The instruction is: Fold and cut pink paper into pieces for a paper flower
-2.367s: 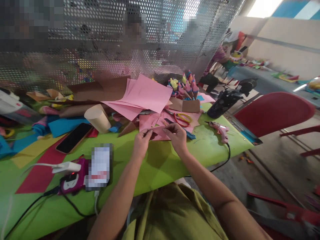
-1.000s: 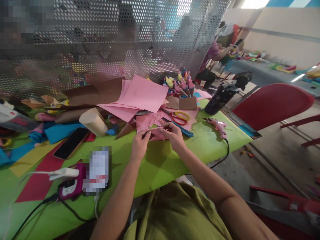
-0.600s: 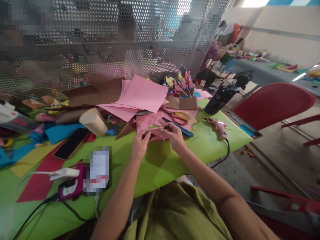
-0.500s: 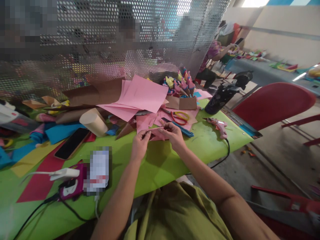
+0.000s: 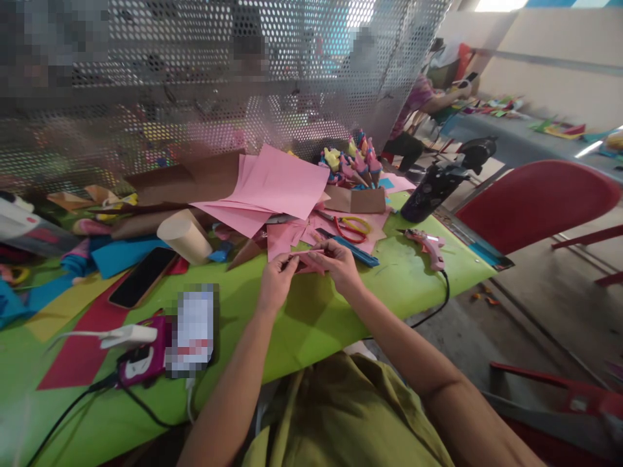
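Head view: my left hand [image 5: 278, 279] and my right hand [image 5: 341, 264] are both drawn into a pinch, thumb against forefinger with hardly any gap, and between them they hold a narrow piece of pink paper [image 5: 306, 253]. It is at the middle of my reach, near the front of the green table [image 5: 389, 295], with pink offcuts [image 5: 278, 241] just behind it. I cannot tell whether it is one layer or folded, since my fingertips cover both ends. To work it well, I judge that the grip should be light but even on both sides, so the paper stays straight and doesn't twist or crumple; I would line up the edges first and press any crease from one end towards the other, the left hand steadying while the right does the fine work. Thin paper will likely dent under a hard thumb, so the pads should do it, not the nails. Just beyond my right hand lie a blue cutter [image 5: 359, 252] and a tool with red and yellow handles [image 5: 337, 225], so I'd best keep that wrist clear of them. Farther right, the pink glue gun [image 5: 430, 248] rests well apart from the paper; whether it is hot I can't tell.
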A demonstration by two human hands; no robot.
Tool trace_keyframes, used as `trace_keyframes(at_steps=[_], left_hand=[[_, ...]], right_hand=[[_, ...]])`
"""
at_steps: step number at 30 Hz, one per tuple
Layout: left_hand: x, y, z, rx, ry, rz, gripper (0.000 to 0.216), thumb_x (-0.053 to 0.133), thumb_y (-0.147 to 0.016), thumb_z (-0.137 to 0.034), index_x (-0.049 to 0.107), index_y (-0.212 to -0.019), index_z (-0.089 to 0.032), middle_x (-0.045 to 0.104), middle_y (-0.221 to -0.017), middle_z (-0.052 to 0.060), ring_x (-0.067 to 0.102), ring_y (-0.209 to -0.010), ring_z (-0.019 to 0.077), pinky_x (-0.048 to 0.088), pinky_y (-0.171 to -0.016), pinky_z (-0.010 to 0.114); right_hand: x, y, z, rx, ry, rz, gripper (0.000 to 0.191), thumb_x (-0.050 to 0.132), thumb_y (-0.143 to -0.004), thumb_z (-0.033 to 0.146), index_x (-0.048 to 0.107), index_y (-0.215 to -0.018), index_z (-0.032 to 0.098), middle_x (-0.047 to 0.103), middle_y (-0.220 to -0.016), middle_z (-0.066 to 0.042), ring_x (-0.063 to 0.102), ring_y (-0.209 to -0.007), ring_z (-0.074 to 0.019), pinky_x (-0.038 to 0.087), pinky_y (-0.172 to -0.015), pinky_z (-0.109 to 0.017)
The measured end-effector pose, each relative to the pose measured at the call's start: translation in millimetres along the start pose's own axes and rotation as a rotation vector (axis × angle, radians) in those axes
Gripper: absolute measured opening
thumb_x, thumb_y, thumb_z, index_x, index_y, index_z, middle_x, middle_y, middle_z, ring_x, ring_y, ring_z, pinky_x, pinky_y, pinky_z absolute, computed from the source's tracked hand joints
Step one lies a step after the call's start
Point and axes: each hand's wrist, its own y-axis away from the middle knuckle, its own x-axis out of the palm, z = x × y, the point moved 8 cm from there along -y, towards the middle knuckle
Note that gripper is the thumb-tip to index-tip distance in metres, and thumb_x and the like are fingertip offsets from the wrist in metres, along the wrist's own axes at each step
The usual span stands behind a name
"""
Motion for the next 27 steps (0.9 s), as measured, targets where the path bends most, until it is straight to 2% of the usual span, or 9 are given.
trace_keyframes(at_steps=[5, 15, 27], left_hand=[[0.0, 0.9, -2.7, 0.004, 0.021, -0.005, 0.026, 0.064, -0.084, -0.039, 0.078, -0.092, -0.018, 0.077, -0.092, 0.006, 0.068, -0.089, 0.0215, 0.052, -0.086, 0.032], [3.5, 1.6, -1.1, 0.006, 0.037, 0.027, 0.027, 0.064, -0.085, -0.037, 0.077, -0.098, -0.018, 0.077, -0.096, 0.007, 0.07, -0.091, 0.0216, 0.054, -0.087, 0.033], [3.8, 2.0, -0.4, -0.006, 0.058, 0.023, 0.027, 0.069, -0.081, -0.036, 0.075, -0.099, -0.017, 0.075, -0.096, 0.006, 0.068, -0.091, 0.0194, 0.053, -0.086, 0.031]], right_hand=[[-0.1, 0.7, 0.2, 0.013, -0.007, -0.004, 0.037, 0.086, -0.057, 0.047, 0.067, -0.072, 0.02, 0.063, -0.065, 0.002, 0.054, -0.059, -0.0122, 0.043, -0.057, -0.026], [7.6, 5.2, -0.3, 0.062, -0.029, 0.023, 0.041, 0.088, -0.052, 0.051, 0.068, -0.072, 0.021, 0.07, -0.068, -0.001, 0.064, -0.064, -0.0179, 0.054, -0.062, -0.032], [2.9, 3.7, 1.9, 0.008, 0.054, 0.01, 0.033, 0.084, -0.059, 0.045, 0.068, -0.072, 0.02, 0.066, -0.065, 0.0, 0.056, -0.058, -0.0136, 0.045, -0.057, -0.027]])
